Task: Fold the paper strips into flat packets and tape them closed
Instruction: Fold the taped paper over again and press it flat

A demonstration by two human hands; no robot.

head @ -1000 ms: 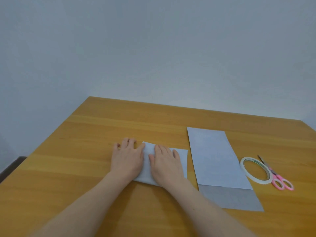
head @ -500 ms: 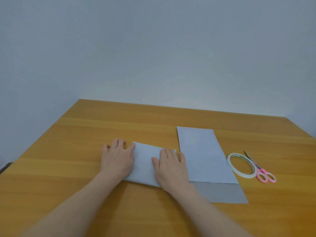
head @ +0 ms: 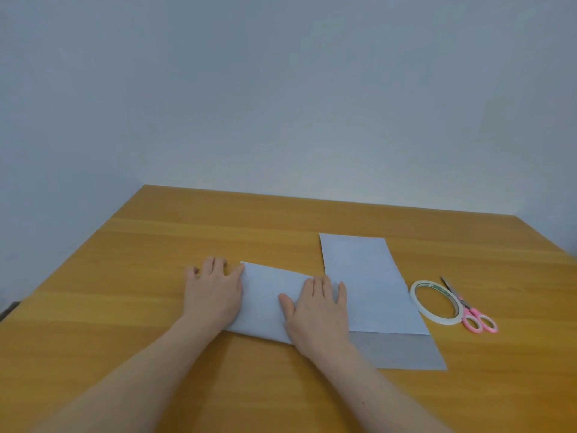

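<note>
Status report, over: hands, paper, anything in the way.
Left hand and right hand flat, pressing the folded paper. No tape on it yet. Tape roll and scissors lie right of the unfolded strips. Nothing in the way.

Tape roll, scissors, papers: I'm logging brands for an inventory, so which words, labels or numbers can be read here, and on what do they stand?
Tape roll: green printing on the inner core, too small and blurred to read.
Scissors: no text visible on the pink handles or blades.
Folded paper under both hands, and the flat paper strips beside it: blank, no text.
Table and wall: no signs or labels.
No text is legible anywhere.
</note>
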